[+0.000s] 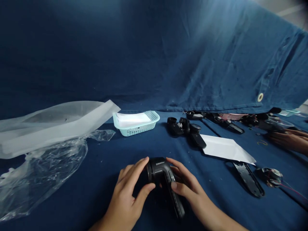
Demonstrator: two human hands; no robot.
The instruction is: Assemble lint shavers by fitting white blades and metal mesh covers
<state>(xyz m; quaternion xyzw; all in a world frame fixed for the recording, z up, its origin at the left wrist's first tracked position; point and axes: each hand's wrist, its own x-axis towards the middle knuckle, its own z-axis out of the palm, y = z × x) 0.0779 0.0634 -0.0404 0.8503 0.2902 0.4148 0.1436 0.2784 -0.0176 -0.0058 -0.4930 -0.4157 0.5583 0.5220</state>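
Observation:
A black hair dryer (161, 170) is held between my two hands, low in the middle of the head view. Its round head points left and its handle slants down to the right. My left hand (130, 189) has its thumb and fingers around the ring-shaped end of the head. My right hand (186, 184) grips the upper handle, its thumb on the front by the switch area and its other fingers partly hidden behind. Small light lettering on the body is too blurred to read.
Clear plastic bags (60, 163) lie at left. A light-blue basket (138, 128) holds white paper. Several black dryer parts (185, 128), a white sheet (227, 148), a handle shell (249, 179) and a wired motor (271, 176) lie right. Another person's hand (288, 141) is at far right.

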